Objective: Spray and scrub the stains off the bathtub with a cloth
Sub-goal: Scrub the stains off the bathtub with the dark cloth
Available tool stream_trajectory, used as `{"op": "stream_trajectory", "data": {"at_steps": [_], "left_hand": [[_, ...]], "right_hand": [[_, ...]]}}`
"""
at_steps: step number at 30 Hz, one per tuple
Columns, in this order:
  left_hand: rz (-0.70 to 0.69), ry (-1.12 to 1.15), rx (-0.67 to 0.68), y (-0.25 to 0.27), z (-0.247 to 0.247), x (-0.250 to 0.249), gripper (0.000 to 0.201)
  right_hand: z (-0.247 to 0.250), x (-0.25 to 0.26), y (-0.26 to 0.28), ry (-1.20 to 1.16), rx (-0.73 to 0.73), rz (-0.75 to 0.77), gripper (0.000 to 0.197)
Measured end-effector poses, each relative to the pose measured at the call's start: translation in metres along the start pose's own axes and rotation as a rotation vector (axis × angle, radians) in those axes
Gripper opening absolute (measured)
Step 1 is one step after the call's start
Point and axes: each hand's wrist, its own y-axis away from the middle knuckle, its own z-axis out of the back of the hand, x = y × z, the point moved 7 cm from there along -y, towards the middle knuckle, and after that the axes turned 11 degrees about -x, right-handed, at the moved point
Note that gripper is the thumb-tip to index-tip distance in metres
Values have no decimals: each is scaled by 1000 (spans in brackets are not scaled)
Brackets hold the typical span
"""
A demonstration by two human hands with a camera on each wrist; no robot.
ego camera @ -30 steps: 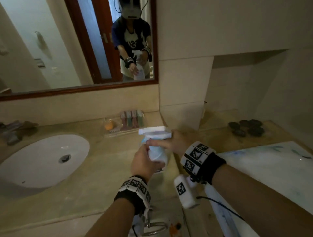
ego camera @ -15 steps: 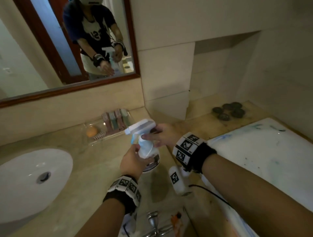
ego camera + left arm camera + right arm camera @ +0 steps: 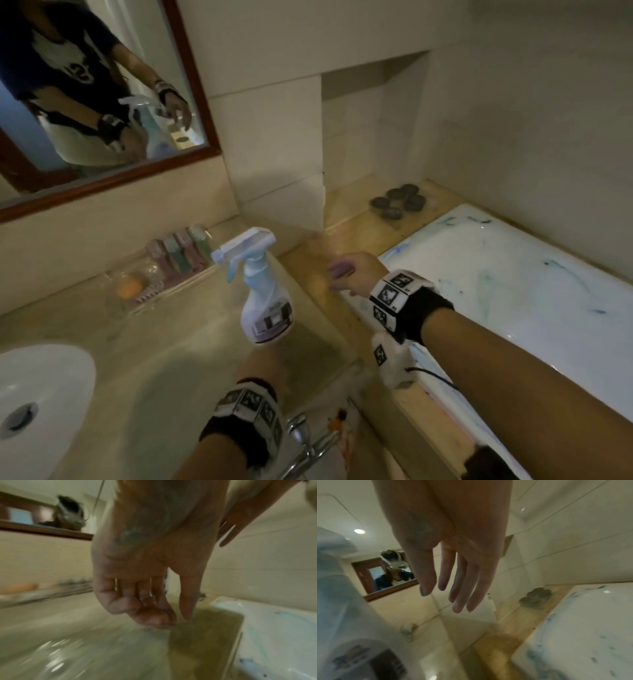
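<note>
The white spray bottle (image 3: 262,291) stands free on the beige counter, close to its right edge; it shows blurred at the left of the right wrist view (image 3: 342,608). My left hand (image 3: 262,368) hovers just in front of the bottle, apart from it, fingers loosely curled and holding nothing (image 3: 171,618). To the bottle's right, over the ledge, my right hand (image 3: 342,274) is empty with its fingers straight (image 3: 453,597). At the right lies the white bathtub (image 3: 513,291), smeared with blue-green stains (image 3: 582,628). No cloth is in view.
A white sink (image 3: 44,394) sits at the left of the counter. A clear tray of toiletries (image 3: 164,270) stands by the mirror wall. Several dark round objects (image 3: 397,202) lie on the ledge behind the tub. A chrome fitting (image 3: 308,445) juts out below the counter.
Both hands have let go of the spray bottle, which now stands alone on the counter. The left hand drew back toward me; the right hand moved right toward the tub.
</note>
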Motion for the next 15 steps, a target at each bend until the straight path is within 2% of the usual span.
{"op": "stream_trajectory", "data": {"at_steps": [3, 6, 9, 15], "left_hand": [[-191, -2, 32, 2, 7, -68, 20], [-342, 104, 38, 6, 8, -145, 27], [-426, 126, 52, 16, -4, -211, 29], [-536, 74, 225, 49, -78, -320, 23]], "right_hand": [[32, -41, 13, 74, -35, -53, 35], [76, -86, 33, 131, -80, -139, 32], [124, -131, 55, 123, -145, -253, 29], [207, -257, 124, 158, -235, -502, 27]]}}
